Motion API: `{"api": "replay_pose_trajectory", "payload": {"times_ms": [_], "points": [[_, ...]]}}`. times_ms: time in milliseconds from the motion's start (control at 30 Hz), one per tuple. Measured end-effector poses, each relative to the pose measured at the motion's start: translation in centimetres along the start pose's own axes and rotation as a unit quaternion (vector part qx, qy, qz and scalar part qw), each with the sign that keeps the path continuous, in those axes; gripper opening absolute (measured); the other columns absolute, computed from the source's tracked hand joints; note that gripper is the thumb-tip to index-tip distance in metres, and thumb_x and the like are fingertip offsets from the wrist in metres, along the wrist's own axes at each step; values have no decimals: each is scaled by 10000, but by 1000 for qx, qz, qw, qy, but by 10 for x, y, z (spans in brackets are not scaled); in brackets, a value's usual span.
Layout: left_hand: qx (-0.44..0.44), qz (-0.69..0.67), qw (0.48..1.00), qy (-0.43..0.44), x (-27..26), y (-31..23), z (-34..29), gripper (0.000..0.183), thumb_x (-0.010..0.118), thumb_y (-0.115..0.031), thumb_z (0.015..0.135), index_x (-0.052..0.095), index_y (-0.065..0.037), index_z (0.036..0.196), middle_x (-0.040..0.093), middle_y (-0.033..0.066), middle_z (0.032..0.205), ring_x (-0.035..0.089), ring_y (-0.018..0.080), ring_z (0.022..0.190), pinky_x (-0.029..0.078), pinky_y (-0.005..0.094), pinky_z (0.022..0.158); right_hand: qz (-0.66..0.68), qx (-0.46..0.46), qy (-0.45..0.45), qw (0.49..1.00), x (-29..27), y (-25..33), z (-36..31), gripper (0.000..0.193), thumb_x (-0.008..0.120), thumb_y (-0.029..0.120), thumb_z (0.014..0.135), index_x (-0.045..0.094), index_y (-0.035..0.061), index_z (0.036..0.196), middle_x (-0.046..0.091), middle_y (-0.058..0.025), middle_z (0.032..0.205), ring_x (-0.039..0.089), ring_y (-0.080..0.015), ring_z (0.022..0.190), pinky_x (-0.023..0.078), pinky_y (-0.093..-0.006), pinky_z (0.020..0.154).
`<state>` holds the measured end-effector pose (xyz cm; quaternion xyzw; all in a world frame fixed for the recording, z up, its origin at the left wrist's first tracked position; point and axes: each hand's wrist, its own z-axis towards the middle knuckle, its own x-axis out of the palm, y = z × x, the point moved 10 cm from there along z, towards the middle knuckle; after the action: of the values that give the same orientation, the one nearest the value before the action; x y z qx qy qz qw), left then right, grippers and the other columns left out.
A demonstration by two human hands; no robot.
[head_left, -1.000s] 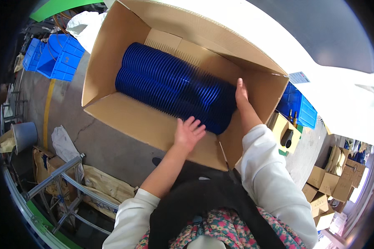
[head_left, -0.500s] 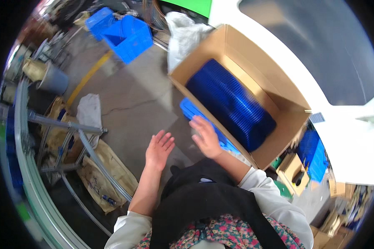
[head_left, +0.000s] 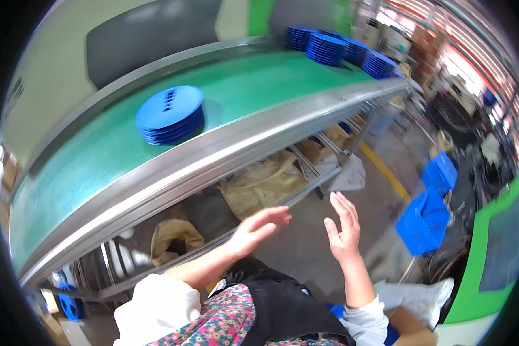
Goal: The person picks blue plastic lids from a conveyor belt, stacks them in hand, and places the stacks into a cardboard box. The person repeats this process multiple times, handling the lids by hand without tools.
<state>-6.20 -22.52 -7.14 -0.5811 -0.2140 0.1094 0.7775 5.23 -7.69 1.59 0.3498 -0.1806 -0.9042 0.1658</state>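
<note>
round stack of blue plastic discs (head_left: 170, 112): resting flat on the green conveyor belt (head_left: 236, 86), close to the near edge, with a short row of dark slots across the top disc
near edge: formed by a long silver metal rail (head_left: 259, 138), curved in view
far edge: bounded by a grey metal rim (head_left: 173, 60), before a pale machine body with a dark panel (head_left: 150, 34)
room on the belt: some green surface left of the stack, a longer stretch rightward, up to a cluster of blue disc stacks (head_left: 327, 49)
left hand (head_left: 256, 229): in the air below the rail in view, unclenched, fingers stretched rightward, well apart from the stack
right hand (head_left: 346, 236): raised, spread, thumb away from fingers
between the hands: wide gap, grey concrete floor (head_left: 297, 245) showing
under the rail: tan sacks (head_left: 265, 179), beside metal frame bars
right side: yellow floor line (head_left: 386, 173), then blue plastic crates (head_left: 418, 236) and a green machine frame (head_left: 470, 282)
lower right: brown cardboard box (head_left: 409, 326), cut off by the view, beside a white plastic bag (head_left: 424, 300)
</note>
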Motion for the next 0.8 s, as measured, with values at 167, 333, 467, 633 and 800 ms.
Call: {"api": "replay_pose_trajectory", "payload": {"times_ms": [167,333,467,633,800], "points": [[305,148,927,-161,-81,-196,-51,643,566,-419,945,439,49,1367,558,207,1295,512,324,1250,344,470,1097,132,-187,37,973,55,85,143,469,660,88,850,555,50,1306,614,-135,1272,529,-336,1236,403,-423,1043],[169,171,841,-484,-245,-278,-49,617,572,-399,944,413,-48,1425,480,163,1395,371,272,1357,249,416,1126,132,-18,148,980,174,81,254,568,612,341,902,492,10,1348,632,-167,1230,550,-327,1198,426,-403,1013],[-54,56,819,-568,-353,-208,-62,549,578,-411,942,491,-48,1345,491,162,1385,426,256,1267,257,413,1089,32,98,295,950,284,94,283,663,576,468,900,489,-33,1325,630,-217,1209,593,-347,1136,450,-421,988],[-18,-62,867,-495,-327,-196,-17,452,577,-327,960,536,12,1257,554,167,1304,520,269,1169,339,376,1072,270,246,392,844,286,100,266,568,636,373,893,513,-2,1302,506,-219,1362,479,-305,1236,405,-437,929],[24,-133,844,-518,-324,-195,-14,453,617,-258,935,528,53,1252,526,177,1362,452,262,1276,241,383,1140,394,316,318,802,304,74,263,388,687,274,861,610,25,1148,588,-165,1214,492,-262,1167,354,-414,947]]}}
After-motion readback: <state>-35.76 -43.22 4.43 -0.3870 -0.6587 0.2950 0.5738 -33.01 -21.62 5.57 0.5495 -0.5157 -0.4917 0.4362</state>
